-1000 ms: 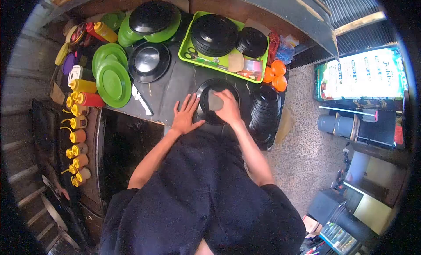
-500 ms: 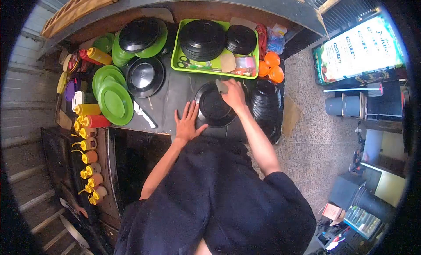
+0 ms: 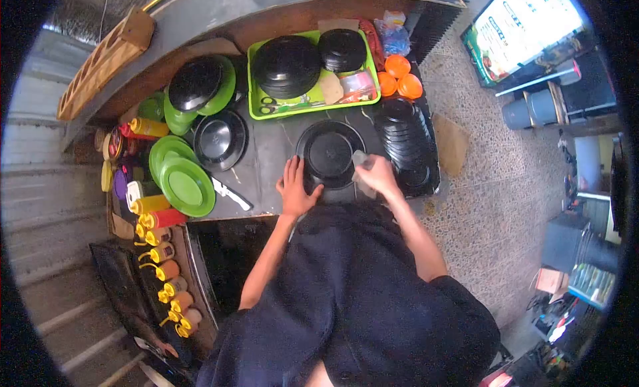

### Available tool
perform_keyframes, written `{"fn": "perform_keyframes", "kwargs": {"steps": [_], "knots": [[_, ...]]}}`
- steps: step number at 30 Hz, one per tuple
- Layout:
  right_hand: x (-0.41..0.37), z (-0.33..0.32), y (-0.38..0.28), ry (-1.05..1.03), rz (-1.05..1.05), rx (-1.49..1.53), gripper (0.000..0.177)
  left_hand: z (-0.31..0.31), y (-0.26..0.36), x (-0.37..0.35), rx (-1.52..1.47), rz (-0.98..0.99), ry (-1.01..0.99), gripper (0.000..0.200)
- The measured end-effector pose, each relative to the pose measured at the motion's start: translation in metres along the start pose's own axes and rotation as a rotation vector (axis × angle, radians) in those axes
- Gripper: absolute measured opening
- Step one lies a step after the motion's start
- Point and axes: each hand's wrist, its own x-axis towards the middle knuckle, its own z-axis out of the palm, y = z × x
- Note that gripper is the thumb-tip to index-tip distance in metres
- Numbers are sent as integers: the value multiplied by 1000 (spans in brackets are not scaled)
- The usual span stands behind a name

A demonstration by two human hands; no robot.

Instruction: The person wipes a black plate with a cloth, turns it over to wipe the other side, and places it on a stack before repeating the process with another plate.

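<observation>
- On the dark counter point(image 3: 266, 150), a black plate point(image 3: 327, 150) lies before the person, just below a green tray point(image 3: 256, 107).
- Left hand point(image 3: 297, 187) is open with fingers spread, touching the plate's left rim.
- Right hand point(image 3: 381, 177) is closed around a grey cloth point(image 3: 359, 159) at the plate's right rim.
- Stacked black bowls point(image 3: 407, 140) stand just beside.

Dark counter point(image 3: 269, 155) w/ black plate point(image 3: 327, 154), green tray point(image 3: 252, 87), green plates point(image 3: 188, 185), knife point(image 3: 233, 194), bowl stack point(image 3: 407, 142).
</observation>
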Motion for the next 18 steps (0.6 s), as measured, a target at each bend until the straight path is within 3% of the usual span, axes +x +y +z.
{"fn": "perform_keyframes", "kwargs": {"steps": [2,3,5,6,8,11,18], "knots": [[10,2,26,-6,163,240,31,-2,1,5,-194,-55,108,89],[11,5,30,23,96,455,30,-4,1,10,-186,-50,113,89],[13,11,39,60,106,488,31,-8,-2,23,-767,-345,49,83],[12,10,34,54,96,489,31,-6,-7,29,-786,-429,38,71],[9,11,24,43,190,497,34,-4,-18,33,-867,-462,53,71],[5,8,6,-2,155,455,34,-19,-15,36,-1021,-542,5,69],[20,12,25,-4,265,800,28,-24,-25,42,-1380,-753,-65,64]]}}
